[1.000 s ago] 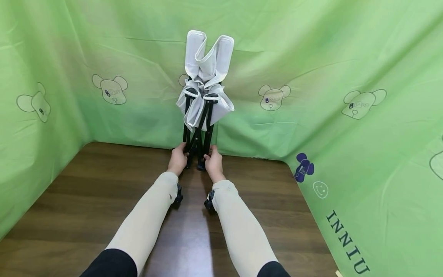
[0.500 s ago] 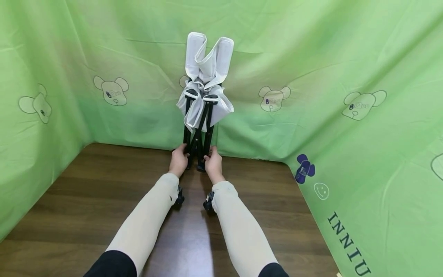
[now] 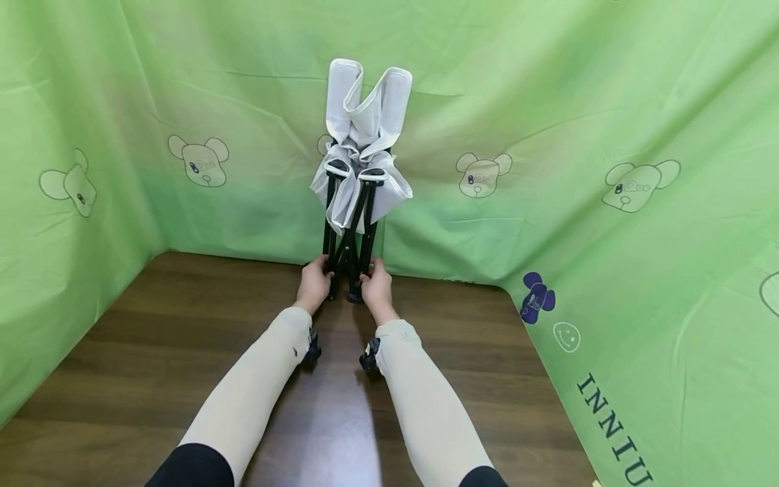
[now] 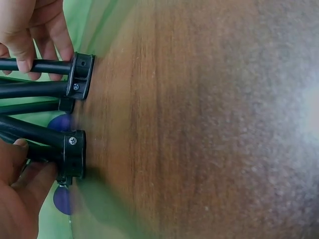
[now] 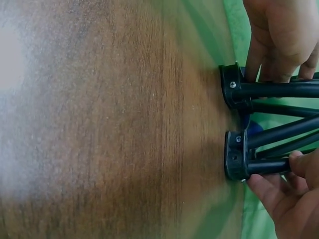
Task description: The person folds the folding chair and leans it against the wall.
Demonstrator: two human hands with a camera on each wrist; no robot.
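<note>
A folded folding chair [image 3: 364,122], with pale grey fabric bunched over black tube legs [image 3: 348,250], stands upright against the back curtain in the head view. My left hand [image 3: 313,279] grips the left leg tubes low down. Opposite it, my right hand [image 3: 376,284] holds the right leg tubes at the same height. The left wrist view has my left thumb and fingers [image 4: 25,184] around a tube just above a black foot [image 4: 75,154]. In the right wrist view, my right thumb and fingers [image 5: 279,189] pinch a tube beside another foot [image 5: 237,155]. The feet are right at the tabletop.
The brown wood-grain tabletop [image 3: 182,352] runs from my arms to the curtain. Green fabric printed with bear heads [image 3: 578,122] rises behind and on both sides. A small pale object [image 3: 596,483] shows at the lower right edge.
The view has shifted slightly, so everything sits a little lower in it. Both hands keep their hold on the folding chair's legs, and the chair stays folded.
</note>
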